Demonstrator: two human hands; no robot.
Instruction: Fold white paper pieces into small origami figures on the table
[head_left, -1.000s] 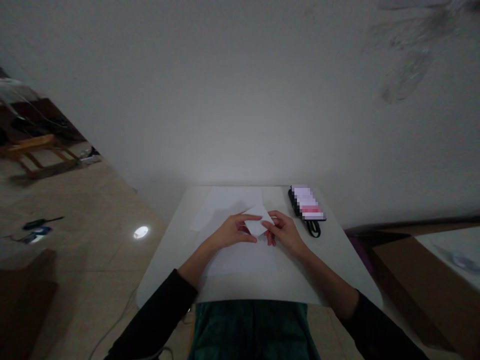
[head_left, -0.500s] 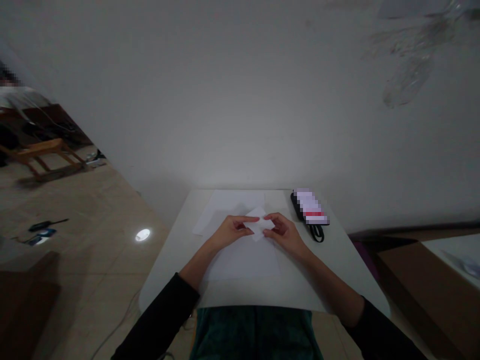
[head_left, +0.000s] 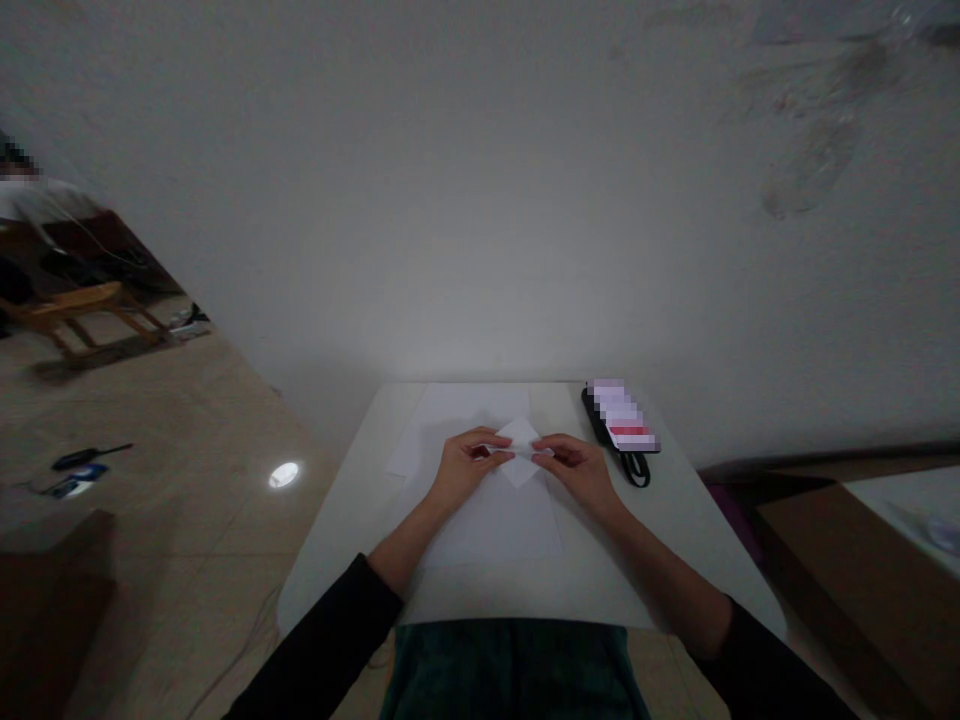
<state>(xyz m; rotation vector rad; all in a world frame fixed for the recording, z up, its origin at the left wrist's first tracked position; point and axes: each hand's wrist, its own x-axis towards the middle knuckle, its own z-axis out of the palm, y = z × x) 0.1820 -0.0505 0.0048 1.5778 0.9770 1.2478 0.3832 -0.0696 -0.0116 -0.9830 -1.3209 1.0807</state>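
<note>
1. Paper piece point(head_left: 519, 476) (white, folded): over flat sheets point(head_left: 487, 530), approx. mid-table point(head_left: 540, 595), btwn L & R edges; contact w/ sheets unclear.
2. Handling (est.): v. light, thin, creases easily; hold at side corners.
3. Orientation: diamond-wise, corners to far & near edges; no clear long axis.
4. L hand point(head_left: 465, 465): thumb/index nearly closed, pinching L corner.
5. R hand point(head_left: 579, 468): same, R corner.
6. Phone point(head_left: 621, 415): nr. far R corner.

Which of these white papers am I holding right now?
The small diamond-shaped paper, pinched by your left hand and right hand; the larger white sheets lie flat on the table, not in your grasp.
</note>
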